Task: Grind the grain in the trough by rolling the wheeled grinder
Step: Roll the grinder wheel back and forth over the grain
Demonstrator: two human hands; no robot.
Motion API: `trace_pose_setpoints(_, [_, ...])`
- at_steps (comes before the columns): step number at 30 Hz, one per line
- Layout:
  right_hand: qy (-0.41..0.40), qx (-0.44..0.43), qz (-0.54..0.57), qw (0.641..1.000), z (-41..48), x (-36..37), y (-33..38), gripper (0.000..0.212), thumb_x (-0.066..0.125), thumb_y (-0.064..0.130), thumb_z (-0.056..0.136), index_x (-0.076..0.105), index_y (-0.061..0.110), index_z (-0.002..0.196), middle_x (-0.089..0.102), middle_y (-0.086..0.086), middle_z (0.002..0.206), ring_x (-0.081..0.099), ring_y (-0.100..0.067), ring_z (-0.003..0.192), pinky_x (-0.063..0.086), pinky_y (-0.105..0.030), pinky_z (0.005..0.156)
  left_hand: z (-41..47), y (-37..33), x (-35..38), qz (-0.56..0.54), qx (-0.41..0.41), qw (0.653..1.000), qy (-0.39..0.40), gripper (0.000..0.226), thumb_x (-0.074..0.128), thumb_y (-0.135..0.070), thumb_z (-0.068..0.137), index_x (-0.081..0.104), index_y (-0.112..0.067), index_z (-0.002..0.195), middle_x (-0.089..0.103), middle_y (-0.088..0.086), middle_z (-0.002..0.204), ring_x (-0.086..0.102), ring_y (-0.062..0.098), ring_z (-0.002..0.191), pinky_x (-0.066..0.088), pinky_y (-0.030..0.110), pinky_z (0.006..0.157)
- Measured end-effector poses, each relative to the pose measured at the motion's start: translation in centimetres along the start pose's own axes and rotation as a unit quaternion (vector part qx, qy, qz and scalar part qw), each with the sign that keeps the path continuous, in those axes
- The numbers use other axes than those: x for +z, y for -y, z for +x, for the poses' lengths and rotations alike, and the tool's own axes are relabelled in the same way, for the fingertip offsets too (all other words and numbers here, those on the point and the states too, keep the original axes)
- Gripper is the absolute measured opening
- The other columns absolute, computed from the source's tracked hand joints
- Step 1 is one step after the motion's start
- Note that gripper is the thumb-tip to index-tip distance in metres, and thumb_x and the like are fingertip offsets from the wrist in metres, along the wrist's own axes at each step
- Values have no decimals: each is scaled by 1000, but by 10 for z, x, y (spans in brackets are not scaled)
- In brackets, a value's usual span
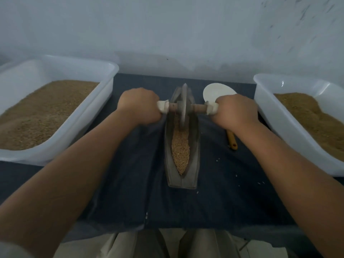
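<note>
A grey boat-shaped trough (194, 146) lies lengthwise on the dark cloth in the middle, holding a strip of tan grain (180, 148). The grey grinder wheel (184, 107) stands upright in the far half of the trough on a wooden axle with white-wrapped ends. My left hand (139, 107) grips the left end of the axle. My right hand (236, 110) grips the right end. Both arms stretch forward.
A white plastic tub (104, 101) of tan grain sits at the left, and a second white tub (270, 112) with browner ground grain at the right. A white scoop (216, 91) with a wooden handle lies behind my right hand. A pale wall stands close behind.
</note>
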State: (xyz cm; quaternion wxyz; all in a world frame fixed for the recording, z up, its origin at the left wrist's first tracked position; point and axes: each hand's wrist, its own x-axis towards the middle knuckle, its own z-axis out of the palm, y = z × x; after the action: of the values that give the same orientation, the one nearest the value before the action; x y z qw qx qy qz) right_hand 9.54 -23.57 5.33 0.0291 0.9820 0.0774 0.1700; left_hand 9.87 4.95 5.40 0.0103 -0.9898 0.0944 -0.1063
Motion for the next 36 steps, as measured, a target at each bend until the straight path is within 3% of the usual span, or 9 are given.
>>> trace_pose_setpoints(3, [12, -17, -32, 999, -27, -8, -1, 36, 55, 54, 89, 54, 27, 67, 54, 6, 65, 52, -19, 60, 35, -27, 53, -30, 2, 3, 8, 21, 1000, 10, 33, 54, -56, 84, 58, -27, 67, 58, -9, 66, 52, 14, 58, 34, 28, 52])
trace_pose_setpoints(8, [-28, -91, 45, 994, -90, -18, -10, 36, 44, 67, 78, 42, 35, 61, 39, 14, 50, 38, -4, 45, 43, -28, 43, -89, 16, 9, 39, 99, 990, -97, 42, 58, -63, 81, 40, -32, 60, 41, -13, 51, 38, 11, 43, 20, 22, 48])
trace_pose_setpoints(13, [-49, -39, 13, 998, -42, 7, -7, 49, 40, 71, 87, 57, 28, 71, 49, 9, 60, 53, -23, 60, 43, -30, 54, -29, 4, 7, 47, 41, 997, -37, 33, 54, -60, 81, 57, -29, 69, 52, -9, 65, 53, 22, 60, 38, 29, 57])
trace_pose_setpoints(18, [-16, -10, 16, 1000, 2, 1, -2, 45, 41, 62, 86, 52, 24, 64, 54, 4, 63, 58, -27, 62, 46, -33, 58, -1, 0, 9, 5, -5, 1000, -24, 31, 56, -51, 84, 56, -24, 69, 57, -5, 71, 60, 28, 71, 45, 34, 65])
trace_pose_setpoints(21, [-28, -28, -25, 999, -32, -7, 1, 38, 61, 54, 89, 54, 24, 67, 50, 6, 60, 54, -26, 59, 38, -29, 53, -34, 3, 13, -3, 16, 999, -31, 37, 50, -56, 86, 51, -25, 65, 51, -8, 64, 60, 26, 65, 43, 32, 61])
trace_pose_setpoints(24, [-59, -70, -49, 995, -75, -22, 1, 32, 71, 54, 83, 57, 27, 73, 37, 10, 54, 44, -22, 47, 27, -23, 47, -79, 10, 17, 6, 45, 996, -78, 43, 46, -64, 85, 42, -29, 60, 44, -11, 56, 46, 18, 50, 31, 28, 52])
trace_pose_setpoints(26, [-60, -89, -24, 994, -87, -27, -1, 33, 76, 52, 80, 56, 28, 71, 31, 13, 53, 40, -19, 43, 31, -22, 44, -94, 14, 18, -1, 57, 994, -94, 42, 54, -62, 82, 40, -30, 59, 41, -11, 52, 37, 11, 44, 24, 24, 49])
trace_pose_setpoints(31, [-81, -38, -10, 996, -55, -4, 2, 48, 49, 67, 95, 55, 25, 72, 47, 6, 59, 51, -27, 57, 39, -29, 51, -53, 6, 20, 38, 18, 996, -75, 39, 52, -60, 83, 48, -28, 61, 44, -10, 57, 39, 15, 49, 28, 26, 52])
trace_pose_setpoints(36, [-37, 5, 5, 999, -21, 8, 2, 47, 47, 61, 99, 62, 19, 82, 60, -1, 70, 60, -30, 68, 48, -34, 59, -8, -3, 7, 45, 5, 997, -65, 32, 57, -52, 80, 52, -25, 64, 51, -7, 62, 47, 19, 54, 33, 27, 55])
